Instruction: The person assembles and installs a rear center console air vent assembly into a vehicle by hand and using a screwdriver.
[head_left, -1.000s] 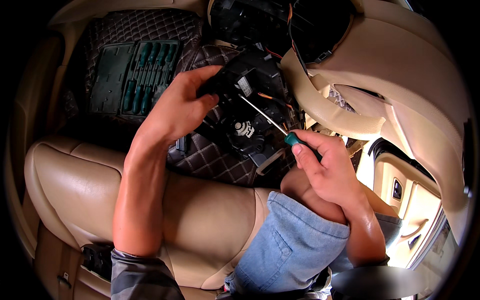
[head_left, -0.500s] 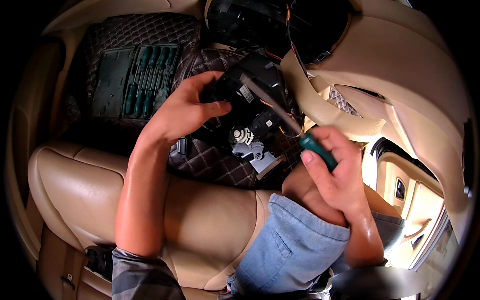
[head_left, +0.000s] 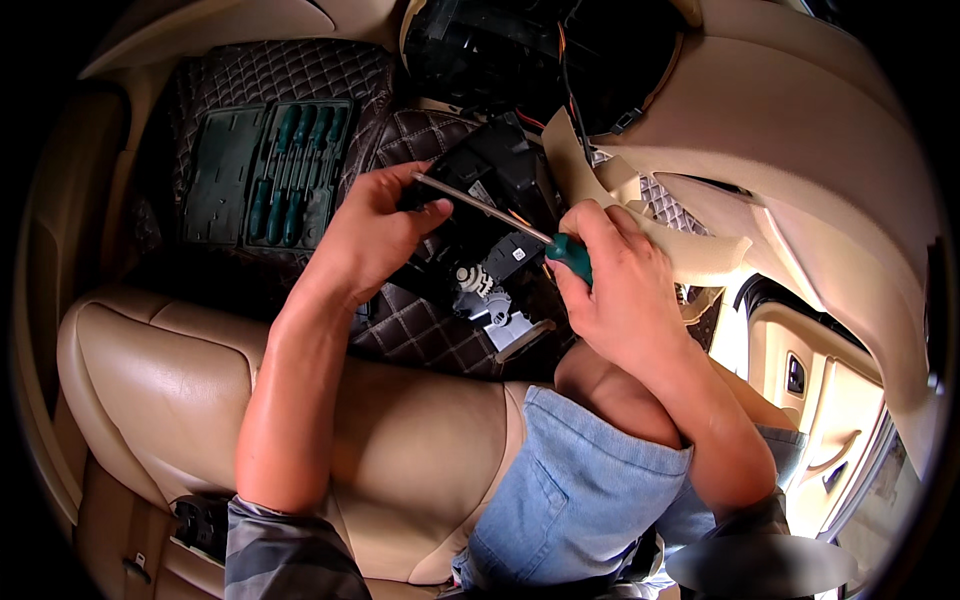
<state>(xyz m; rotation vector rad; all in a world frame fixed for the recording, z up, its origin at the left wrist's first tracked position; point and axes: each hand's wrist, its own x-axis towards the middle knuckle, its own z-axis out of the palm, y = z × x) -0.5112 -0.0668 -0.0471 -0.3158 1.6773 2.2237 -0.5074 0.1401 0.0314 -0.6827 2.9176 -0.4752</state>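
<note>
My right hand (head_left: 625, 290) is closed round the green handle of a screwdriver (head_left: 480, 206). Its metal shaft points left, and the tip is close to the fingers of my left hand (head_left: 380, 225). That hand grips the left side of a black plastic housing (head_left: 515, 165), thumb toward me and fingertips hidden behind the edge. Whether the tip touches the housing I cannot tell. On the housing's near side sit a small black module (head_left: 512, 255), a pale gear (head_left: 473, 281) and a grey metal bracket (head_left: 510, 330).
An open green case (head_left: 215, 180) with several green-handled screwdrivers lies on the quilted dark mat (head_left: 420, 325) at the left. Loose wires (head_left: 570, 90) hang from the dark dashboard opening. A beige trim panel (head_left: 690, 250) stands right of the housing. The beige seat (head_left: 420, 430) is nearer me.
My right hand has moved left and up with the screwdriver, bringing its tip from over the housing to beside my left fingers. The left hand keeps its grip, shifting slightly.
</note>
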